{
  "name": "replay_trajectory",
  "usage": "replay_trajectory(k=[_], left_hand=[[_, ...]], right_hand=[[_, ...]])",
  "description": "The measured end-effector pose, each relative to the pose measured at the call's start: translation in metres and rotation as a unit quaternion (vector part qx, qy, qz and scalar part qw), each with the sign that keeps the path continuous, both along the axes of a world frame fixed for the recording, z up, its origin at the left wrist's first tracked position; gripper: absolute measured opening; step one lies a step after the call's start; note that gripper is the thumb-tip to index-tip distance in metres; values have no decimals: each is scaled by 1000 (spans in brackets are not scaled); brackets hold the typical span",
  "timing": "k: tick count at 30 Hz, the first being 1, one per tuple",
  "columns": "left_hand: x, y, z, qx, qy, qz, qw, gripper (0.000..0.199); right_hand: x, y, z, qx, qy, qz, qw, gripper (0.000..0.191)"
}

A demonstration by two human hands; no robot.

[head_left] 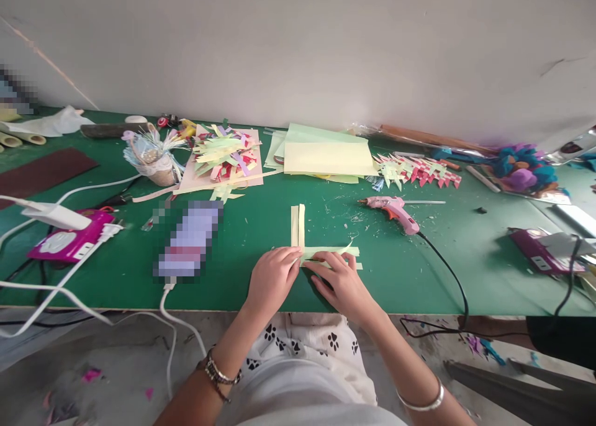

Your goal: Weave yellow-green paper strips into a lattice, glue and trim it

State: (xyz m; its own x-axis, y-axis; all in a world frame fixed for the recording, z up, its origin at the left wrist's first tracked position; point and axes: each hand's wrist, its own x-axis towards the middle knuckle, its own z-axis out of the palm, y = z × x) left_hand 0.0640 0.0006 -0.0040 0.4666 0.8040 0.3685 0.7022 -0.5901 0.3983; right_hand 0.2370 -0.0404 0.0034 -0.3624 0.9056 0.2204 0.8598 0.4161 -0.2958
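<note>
Left hand (273, 277) and right hand (343, 282) touch folded paper strips (301, 224); whether fingers clamp them cannot be told. Glue gun (395, 211) lies right.

Pale paper strips (302, 224) are laid on the green surface (261, 218), one pair pointing away from the person and others pointing right. The strips are touched at their corner by the fingers of the left hand (274, 277); their rightward part is partly covered by the right hand (342, 283), with its fingers bent. To the right of the strips, a pink glue gun (395, 210) is laid down. To their left, a pixelated phone (189, 240) is connected to a white cable (164, 303). Beyond the strips, yellow and green sheets (326, 159) are stacked.
</note>
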Motion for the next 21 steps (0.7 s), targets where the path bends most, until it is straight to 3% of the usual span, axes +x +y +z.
replay_trajectory(k=[5,13,21], left_hand=[[-1,0,-2,-11,17,-12,1000,33],[1,0,2,-13,1,11,1000,20],[0,2,4,-48,-4,14,999,16]], right_hand=[[10,5,0,42,-22,-92,995,28],[13,14,2,31,-59,-91,994,22],[18,25,11,-34,-33,-56,997,20]])
